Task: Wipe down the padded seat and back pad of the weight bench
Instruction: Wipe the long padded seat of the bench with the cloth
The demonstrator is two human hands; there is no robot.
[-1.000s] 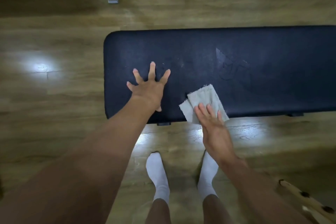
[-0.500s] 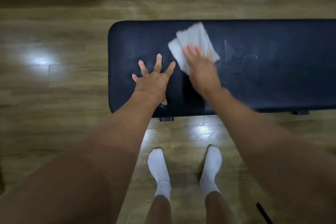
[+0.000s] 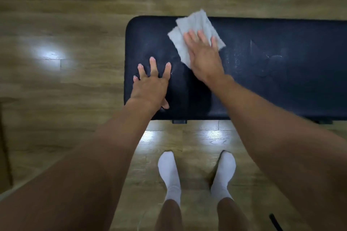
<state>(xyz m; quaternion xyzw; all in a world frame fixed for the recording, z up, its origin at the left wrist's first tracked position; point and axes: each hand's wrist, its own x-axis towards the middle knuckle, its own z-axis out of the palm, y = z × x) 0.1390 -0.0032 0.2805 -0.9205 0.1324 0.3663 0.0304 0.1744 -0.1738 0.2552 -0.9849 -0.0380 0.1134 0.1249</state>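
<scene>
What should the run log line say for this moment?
step: wiping | right hand: flat on cloth, far edge of bench pad | left hand: fingers spread, resting on bench pad

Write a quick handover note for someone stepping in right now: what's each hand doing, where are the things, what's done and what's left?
Left hand: open, fingers spread, lying flat on the bench pad near its left end.
Right hand: flat on the cloth, pressing it down with no grip. The cloth sits at the pad's far edge, one corner past it.
Done: hard to tell; the cloth is on the left part of the pad.
Left: pale specks show right of the cloth, so that stretch likely needs wiping. Only one pad is in view.
</scene>
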